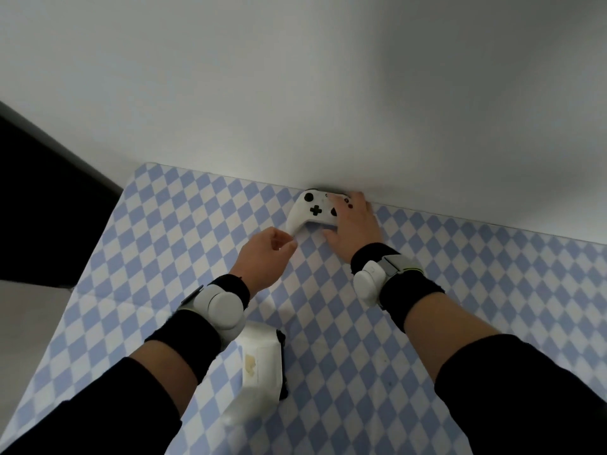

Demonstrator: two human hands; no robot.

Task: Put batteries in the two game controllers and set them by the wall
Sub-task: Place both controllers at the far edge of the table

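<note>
Resting face-up, white controller (308,215) touches wall (295,93).

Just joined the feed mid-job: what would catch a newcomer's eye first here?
A white plastic game controller with black buttons lies face up against the pale wall, the right hand holding its right side. A second white controller lies face down on the blue-and-white checked tablecloth, beside the left forearm.

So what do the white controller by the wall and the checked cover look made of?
White game controller: likely matte moulded plastic, by its smooth even shell. Blue-and-white checked table cover: thin printed sheet, cloth or vinyl; faint creases leave that open.
</note>
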